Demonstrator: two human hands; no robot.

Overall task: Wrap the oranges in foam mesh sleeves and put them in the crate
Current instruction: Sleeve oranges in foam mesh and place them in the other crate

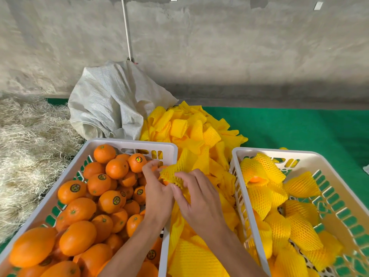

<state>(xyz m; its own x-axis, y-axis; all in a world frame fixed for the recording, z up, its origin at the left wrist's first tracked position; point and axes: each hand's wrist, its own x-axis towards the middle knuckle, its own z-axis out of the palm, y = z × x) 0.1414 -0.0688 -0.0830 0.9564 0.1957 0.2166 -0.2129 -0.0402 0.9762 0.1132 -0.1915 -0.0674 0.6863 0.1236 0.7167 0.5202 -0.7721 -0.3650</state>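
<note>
step: sleeving. left hand [157, 188] and right hand [199, 200] both pinch yellow foam mesh sleeve [175, 172] around round orange [165, 181], mostly hidden, above left white plastic crate's [171, 148] right rim. next: seat sleeve, carry to right white crate [239, 154].

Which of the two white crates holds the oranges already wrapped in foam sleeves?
The right crate, past the loose sleeve pile; its fruit wears yellow mesh, while the left crate holds bare oranges.
</note>
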